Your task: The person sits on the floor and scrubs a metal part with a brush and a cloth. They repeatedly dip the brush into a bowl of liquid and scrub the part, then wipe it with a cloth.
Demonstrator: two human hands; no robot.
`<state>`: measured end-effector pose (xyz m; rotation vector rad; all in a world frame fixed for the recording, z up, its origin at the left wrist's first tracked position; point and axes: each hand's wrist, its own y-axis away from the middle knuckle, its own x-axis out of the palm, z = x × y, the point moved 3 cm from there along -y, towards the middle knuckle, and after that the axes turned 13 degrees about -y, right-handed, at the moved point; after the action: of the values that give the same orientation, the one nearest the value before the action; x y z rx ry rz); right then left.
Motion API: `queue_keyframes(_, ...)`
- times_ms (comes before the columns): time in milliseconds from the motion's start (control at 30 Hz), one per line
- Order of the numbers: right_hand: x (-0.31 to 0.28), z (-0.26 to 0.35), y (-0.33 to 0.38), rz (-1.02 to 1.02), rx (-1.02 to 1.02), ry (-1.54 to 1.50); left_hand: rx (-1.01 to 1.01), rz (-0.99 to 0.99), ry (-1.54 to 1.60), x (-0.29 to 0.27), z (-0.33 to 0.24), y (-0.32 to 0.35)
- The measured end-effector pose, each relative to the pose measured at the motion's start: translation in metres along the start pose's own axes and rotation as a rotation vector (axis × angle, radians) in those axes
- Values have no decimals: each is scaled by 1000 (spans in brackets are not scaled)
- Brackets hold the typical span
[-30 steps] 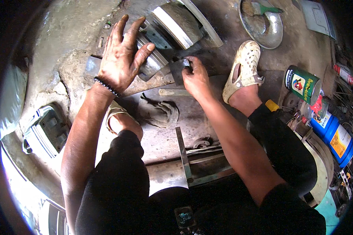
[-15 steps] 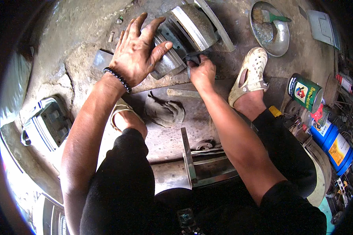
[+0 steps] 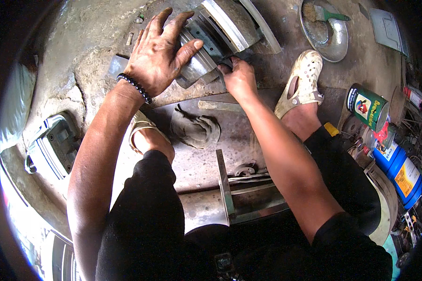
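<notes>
My left hand (image 3: pixel 157 61) spreads, ungripping, over the metal block (image 3: pixel 199 67) on the floor (image 3: pixel 96 61); my curled right hand (image 3: pixel 239 78) has moved up to its right end, so both now attend it; the right's grip I can't tell.

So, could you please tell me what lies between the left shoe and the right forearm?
In the head view, crumpled grey fabric lies between them, with a narrow pale bar just above it in the picture.

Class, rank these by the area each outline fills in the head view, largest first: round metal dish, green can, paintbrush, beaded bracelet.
1. Round metal dish
2. Green can
3. Paintbrush
4. Beaded bracelet
</notes>
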<state>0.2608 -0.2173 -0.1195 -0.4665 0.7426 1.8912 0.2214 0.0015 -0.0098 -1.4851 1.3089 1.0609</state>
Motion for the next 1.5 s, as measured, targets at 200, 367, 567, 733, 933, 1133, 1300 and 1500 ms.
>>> queue_keyframes(200, 0, 0, 2, -13, 148, 43, -8, -12, -27, -1, -3, -1)
queue_keyframes(367, -3, 4, -3, 58, 157, 73, -100, 186, 85, -5, -3, 4)
queue_keyframes(567, -7, 8, -8, 162, 195, 130, -9, -26, 1, 0, -1, 1)
queue_keyframes(733, -9, 11, -9, 155, 179, 210, 9, -68, -2, 3, 2, 0)
queue_keyframes(933, -9, 13, -5, 150, 292, 182, 6, -73, 3, 0, -2, 1)
queue_keyframes(1133, -7, 11, -13, 179, 245, 203, -39, -27, 10, 1, -2, 1)
queue_keyframes(1300, -9, 14, -16, 257, 233, 254, -35, -16, 20, 1, -2, 0)
queue_keyframes(1500, -8, 20, -19, 245, 199, 306, -29, -29, -1, 2, -3, 1)
